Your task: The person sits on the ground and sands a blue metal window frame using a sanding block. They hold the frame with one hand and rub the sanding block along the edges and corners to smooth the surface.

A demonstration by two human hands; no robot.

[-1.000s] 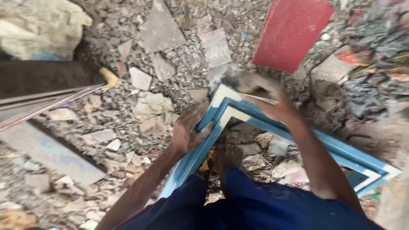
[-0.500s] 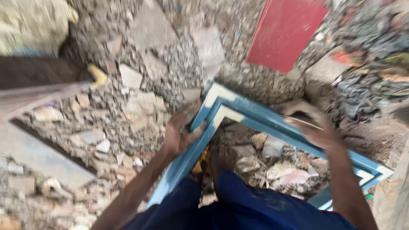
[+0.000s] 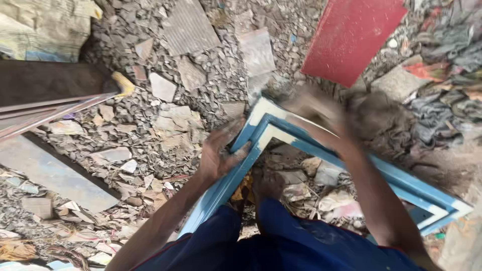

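Surroundings: flat red rectangular board [image 3: 351, 35] beyond the frame; grey rubble ground [image 3: 191, 100] strewn with broken tile shards.
Frame: blue-and-white angular wooden frame [image 3: 281, 133], corner pointing away, lying over debris.
Left hand [image 3: 218, 153]: clasping the frame's left rail.
Right hand [image 3: 314, 108]: blurred at the corner; grip unclear.

Blue-and-white wooden frame [image 3: 281, 133], corner pointing away, tilted over rubble, paint worn
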